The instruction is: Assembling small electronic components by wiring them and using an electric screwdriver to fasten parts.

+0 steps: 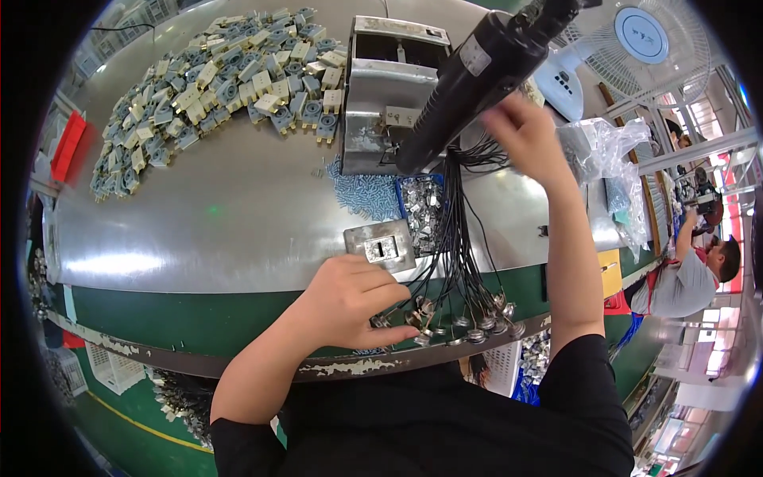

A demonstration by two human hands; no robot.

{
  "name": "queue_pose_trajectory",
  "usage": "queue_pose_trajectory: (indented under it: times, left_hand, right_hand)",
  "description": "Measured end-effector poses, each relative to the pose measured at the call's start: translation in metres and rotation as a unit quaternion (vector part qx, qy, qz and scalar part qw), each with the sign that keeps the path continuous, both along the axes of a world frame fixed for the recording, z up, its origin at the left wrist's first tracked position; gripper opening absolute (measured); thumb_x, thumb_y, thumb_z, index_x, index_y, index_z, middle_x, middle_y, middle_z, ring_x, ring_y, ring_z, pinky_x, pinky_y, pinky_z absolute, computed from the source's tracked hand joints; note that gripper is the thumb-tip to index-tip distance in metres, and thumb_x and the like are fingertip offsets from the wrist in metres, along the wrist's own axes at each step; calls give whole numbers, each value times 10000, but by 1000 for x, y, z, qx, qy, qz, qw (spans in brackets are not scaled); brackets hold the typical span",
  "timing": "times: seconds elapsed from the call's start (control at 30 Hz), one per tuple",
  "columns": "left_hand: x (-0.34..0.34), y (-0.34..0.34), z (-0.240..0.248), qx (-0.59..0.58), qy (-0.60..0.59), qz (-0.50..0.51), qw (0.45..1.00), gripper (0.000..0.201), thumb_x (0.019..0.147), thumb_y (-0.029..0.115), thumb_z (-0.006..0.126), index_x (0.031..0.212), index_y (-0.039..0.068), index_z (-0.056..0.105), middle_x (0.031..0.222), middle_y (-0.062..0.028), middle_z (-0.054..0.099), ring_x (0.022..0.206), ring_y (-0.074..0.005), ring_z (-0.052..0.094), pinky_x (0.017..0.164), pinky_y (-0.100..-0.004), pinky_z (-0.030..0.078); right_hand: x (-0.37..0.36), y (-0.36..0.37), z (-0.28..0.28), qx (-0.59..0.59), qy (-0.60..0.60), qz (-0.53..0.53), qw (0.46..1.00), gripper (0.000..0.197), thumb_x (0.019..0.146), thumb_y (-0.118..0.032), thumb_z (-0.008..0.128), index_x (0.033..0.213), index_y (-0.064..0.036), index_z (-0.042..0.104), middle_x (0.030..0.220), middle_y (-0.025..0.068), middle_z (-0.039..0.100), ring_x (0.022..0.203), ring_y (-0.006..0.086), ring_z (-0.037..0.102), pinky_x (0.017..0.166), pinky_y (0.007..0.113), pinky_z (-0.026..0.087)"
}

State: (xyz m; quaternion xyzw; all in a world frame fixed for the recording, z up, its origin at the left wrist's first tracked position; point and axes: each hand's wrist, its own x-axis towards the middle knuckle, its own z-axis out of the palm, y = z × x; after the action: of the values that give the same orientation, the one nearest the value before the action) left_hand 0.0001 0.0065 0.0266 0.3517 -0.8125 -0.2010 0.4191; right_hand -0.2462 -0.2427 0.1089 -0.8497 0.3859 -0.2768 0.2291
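At the near edge of the steel worktop with a green front band [238,230], the left hand [350,306] is palm down, its grip wide, thumb and forefinger apart. The thumb tip is at the round silver metal ends [477,335] of a bundle of thin black wires [455,215]; contact cannot be confirmed. The bundle lies across the worktop, its ends gathered at the near edge.

Beyond the left hand lies a rectangular slotted metal plate [358,238]. Just behind are a blue plastic tray [400,199] of small silver metal parts and, beside it, a heap of small light-blue pieces [366,197].

The right hand [526,141] is blurred, near the far portion of the wires and beside a black cylindrical tool [457,99]; its grip cannot be determined. Farther back are a box-shaped steel machine [381,79] and, left of it, a large heap of grey and cream plastic parts [230,79].
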Motion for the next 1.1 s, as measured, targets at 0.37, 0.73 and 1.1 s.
queue_pose_trajectory:
  times: [0.37,0.73,1.1]
  left_hand:
    - [0,-6,-5,19,49,-3,999,360,726,300,939,941,87,744,779,-46,705,677,-271,687,640,-377,494]
    - [-2,-4,4,87,87,0,992,408,790,330,904,1041,49,748,906,-91,750,795,-276,733,739,-372,547]
    - [-39,-41,36,423,102,-26,900,591,1075,325,659,1474,-101,570,1265,-188,743,1051,-219,716,905,-377,578]
  right_hand:
    - [15,52,-23,-139,273,162,938,220,848,-147,662,1001,-32,772,888,143,732,860,360,733,789,475,589]
    - [-2,34,-31,14,70,181,981,136,834,-53,709,928,44,707,789,132,680,701,229,674,672,356,546]
    - [-11,18,-20,127,103,241,957,293,837,-177,925,929,12,722,747,33,634,680,110,584,630,287,458]
